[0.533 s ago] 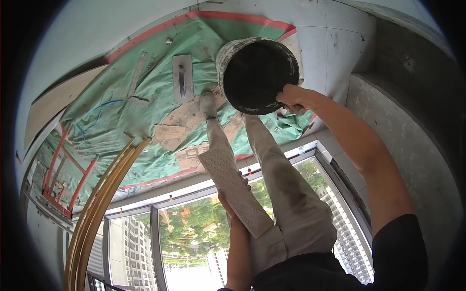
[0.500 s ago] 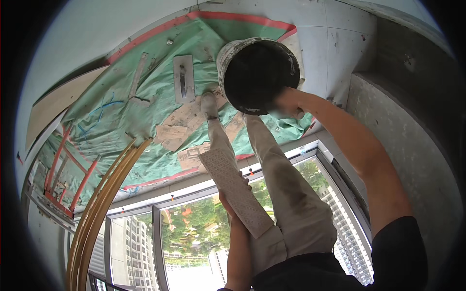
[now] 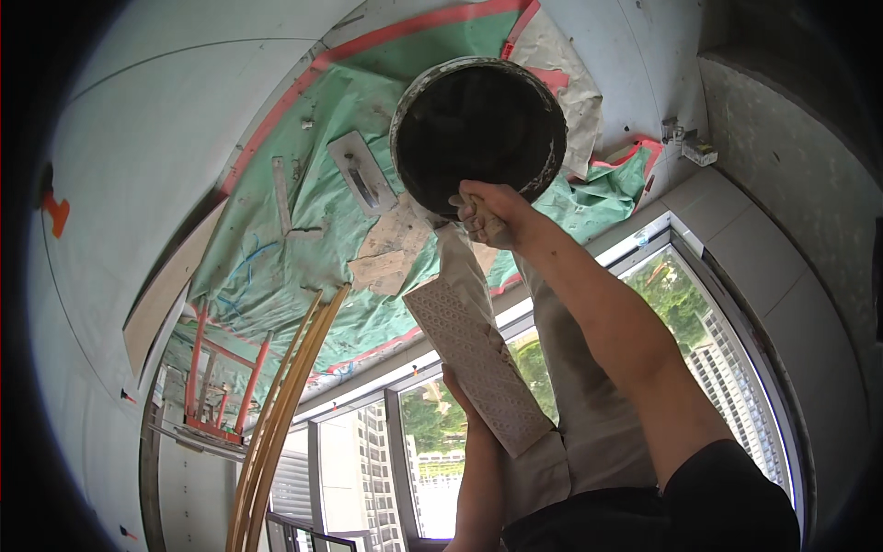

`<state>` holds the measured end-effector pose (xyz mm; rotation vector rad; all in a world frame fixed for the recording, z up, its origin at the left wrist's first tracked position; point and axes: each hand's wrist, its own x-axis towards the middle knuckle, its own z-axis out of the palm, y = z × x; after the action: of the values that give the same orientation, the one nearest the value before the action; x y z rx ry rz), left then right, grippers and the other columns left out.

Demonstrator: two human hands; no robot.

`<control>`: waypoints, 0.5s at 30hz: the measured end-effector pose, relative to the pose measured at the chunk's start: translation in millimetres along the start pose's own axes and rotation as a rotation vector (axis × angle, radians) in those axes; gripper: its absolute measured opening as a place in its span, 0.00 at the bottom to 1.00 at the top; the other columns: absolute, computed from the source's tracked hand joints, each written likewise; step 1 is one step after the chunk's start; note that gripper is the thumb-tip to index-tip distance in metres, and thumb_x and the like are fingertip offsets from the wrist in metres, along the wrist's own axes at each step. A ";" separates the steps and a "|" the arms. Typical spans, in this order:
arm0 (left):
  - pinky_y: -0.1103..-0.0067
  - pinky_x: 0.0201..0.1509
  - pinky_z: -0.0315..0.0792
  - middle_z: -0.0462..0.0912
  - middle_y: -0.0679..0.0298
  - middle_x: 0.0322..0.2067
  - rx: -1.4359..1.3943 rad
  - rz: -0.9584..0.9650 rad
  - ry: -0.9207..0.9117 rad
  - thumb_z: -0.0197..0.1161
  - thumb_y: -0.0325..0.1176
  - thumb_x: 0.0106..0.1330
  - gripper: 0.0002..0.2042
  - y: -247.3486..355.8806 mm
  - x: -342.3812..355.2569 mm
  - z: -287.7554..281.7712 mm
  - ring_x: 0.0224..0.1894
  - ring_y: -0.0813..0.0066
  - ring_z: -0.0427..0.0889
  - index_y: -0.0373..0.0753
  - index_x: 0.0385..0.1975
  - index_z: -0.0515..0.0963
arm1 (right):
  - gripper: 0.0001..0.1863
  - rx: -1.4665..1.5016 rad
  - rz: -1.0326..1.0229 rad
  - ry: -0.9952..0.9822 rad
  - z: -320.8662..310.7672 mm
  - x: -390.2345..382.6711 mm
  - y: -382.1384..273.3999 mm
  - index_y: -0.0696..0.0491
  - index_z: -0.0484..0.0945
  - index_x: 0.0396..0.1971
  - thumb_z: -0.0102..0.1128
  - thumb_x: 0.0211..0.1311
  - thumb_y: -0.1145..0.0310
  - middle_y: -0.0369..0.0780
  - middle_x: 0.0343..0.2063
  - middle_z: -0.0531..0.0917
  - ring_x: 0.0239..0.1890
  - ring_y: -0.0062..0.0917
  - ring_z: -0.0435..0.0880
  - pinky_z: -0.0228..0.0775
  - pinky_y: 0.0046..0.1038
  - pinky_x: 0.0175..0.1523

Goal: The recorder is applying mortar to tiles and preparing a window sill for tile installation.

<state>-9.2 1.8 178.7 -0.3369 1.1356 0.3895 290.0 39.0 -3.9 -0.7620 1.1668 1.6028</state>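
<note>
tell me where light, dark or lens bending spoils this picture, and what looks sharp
In the head view, daylight washes out a lower window pane; in the head view, the bucket is too dark inside to read; in the head view, the fisheye bows the window frame, while the patterned tile shows crisp texture.

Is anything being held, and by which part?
Left hand: a patterned tile, by its long left edge near the middle. Right hand: apparently a handle; its other end can't be made out.
</note>
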 end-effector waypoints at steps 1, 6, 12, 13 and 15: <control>0.55 0.62 0.85 0.69 0.41 0.75 0.030 -0.003 0.007 0.66 0.66 0.73 0.52 1.9 1.7 7.5 0.60 0.46 0.82 0.36 0.84 0.55 | 0.19 0.027 -0.002 -0.015 6.3 6.3 6.3 0.56 0.78 0.48 0.64 0.79 0.53 0.33 0.26 0.79 0.20 0.19 0.76 0.72 0.27 0.24; 0.63 0.59 0.84 0.77 0.46 0.67 0.201 -0.070 0.087 0.64 0.74 0.68 0.57 2.0 8.5 40.3 0.56 0.54 0.84 0.25 0.81 0.60 | 0.16 0.609 -0.120 -0.398 37.5 26.0 11.5 0.51 0.77 0.41 0.59 0.84 0.53 0.30 0.25 0.77 0.21 0.20 0.77 0.75 0.27 0.27; 0.53 0.84 0.65 0.65 0.53 0.82 0.397 -0.060 0.268 0.47 0.74 0.79 0.48 7.4 -2.0 22.2 0.81 0.50 0.68 0.42 0.87 0.55 | 0.11 1.009 -0.373 -0.679 73.4 41.2 -17.7 0.49 0.74 0.41 0.62 0.83 0.59 0.28 0.26 0.77 0.24 0.16 0.77 0.77 0.21 0.32; 0.54 0.84 0.67 0.65 0.53 0.82 0.353 -0.081 0.257 0.47 0.74 0.79 0.48 6.3 -4.0 35.7 0.81 0.50 0.69 0.42 0.87 0.55 | 0.11 1.013 -0.356 -0.667 75.3 35.4 -23.7 0.49 0.74 0.41 0.62 0.83 0.59 0.28 0.26 0.77 0.24 0.16 0.77 0.77 0.21 0.32; 0.55 0.83 0.67 0.66 0.52 0.82 0.342 -0.092 0.220 0.48 0.74 0.78 0.49 10.4 -6.1 24.2 0.80 0.51 0.70 0.41 0.87 0.56 | 0.09 1.103 -0.527 -0.808 87.4 19.3 -36.3 0.49 0.74 0.41 0.63 0.82 0.62 0.28 0.28 0.77 0.24 0.15 0.76 0.77 0.20 0.33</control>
<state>3.2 21.1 193.0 -0.1319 1.3715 0.0731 322.7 129.9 -2.8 0.2946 0.9114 0.5186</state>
